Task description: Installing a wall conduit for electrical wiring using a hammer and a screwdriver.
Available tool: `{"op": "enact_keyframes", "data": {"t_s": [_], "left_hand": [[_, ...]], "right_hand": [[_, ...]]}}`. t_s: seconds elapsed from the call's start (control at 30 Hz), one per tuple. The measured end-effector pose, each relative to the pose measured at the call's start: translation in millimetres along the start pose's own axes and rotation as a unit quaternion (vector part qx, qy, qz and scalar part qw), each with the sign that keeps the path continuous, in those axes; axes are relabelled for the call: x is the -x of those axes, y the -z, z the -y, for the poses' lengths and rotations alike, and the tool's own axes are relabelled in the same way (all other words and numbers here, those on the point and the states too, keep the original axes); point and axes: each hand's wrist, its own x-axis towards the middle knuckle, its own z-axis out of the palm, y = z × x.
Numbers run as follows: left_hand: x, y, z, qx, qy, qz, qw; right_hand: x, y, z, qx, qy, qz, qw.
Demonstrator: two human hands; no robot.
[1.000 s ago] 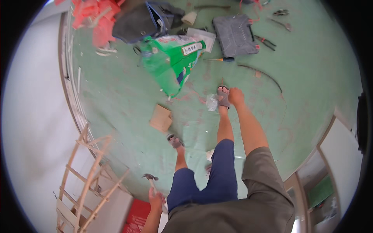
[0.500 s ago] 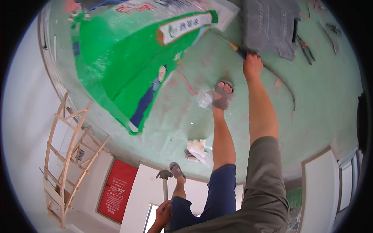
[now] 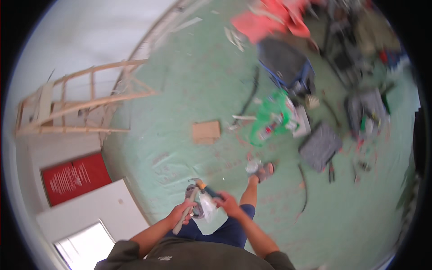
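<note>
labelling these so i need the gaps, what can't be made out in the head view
The blade of the screwdriver: head view, lost in blur beside the hammer.
The screwdriver's handle end: head view, covered by the right hand.
The hammer's mid-handle: head view, wrapped by the left hand.
Small tools at right: head view, too small and blurred.
Pink sheeting: head view, cut off by the top edge.

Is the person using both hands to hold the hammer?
No, only the left hand grips the hammer, while the right hand holds a screwdriver.
</note>
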Motion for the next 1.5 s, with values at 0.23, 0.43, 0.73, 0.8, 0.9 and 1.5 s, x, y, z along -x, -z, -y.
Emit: {"op": "enact_keyframes", "data": {"t_s": [0.23,0.43,0.73,0.8,0.9,1.5], "left_hand": [[15.4,87.5,-11.4,-0.005,-0.128,0.188,0.974],[42.9,208.7,-47.6,-0.09,-0.353,0.259,0.894],[61.3,506.7,-59.1,0.346,-0.511,0.283,0.734],[19.2,600.4,-31.5,0.393,-0.477,0.188,0.763],[-5.6,696.3,42.0,0.4,-0.366,-0.118,0.832],[-7.6,1021.6,81.6,0.609,-0.422,-0.14,0.657]], "right_hand": [[27.1,-128.0,111.6,0.403,0.12,0.101,0.902],[-49.4,-249.8,141.7,0.008,-0.162,0.118,0.98],[-267.5,-362.2,172.2,-0.172,-0.067,-0.097,0.978],[-300.3,-332.8,194.9,-0.121,-0.095,-0.092,0.984],[-304.1,-348.1,174.0,0.117,-0.089,-0.098,0.984],[-700.8,-784.7,35.7,0.794,-0.223,0.168,0.54]]}}
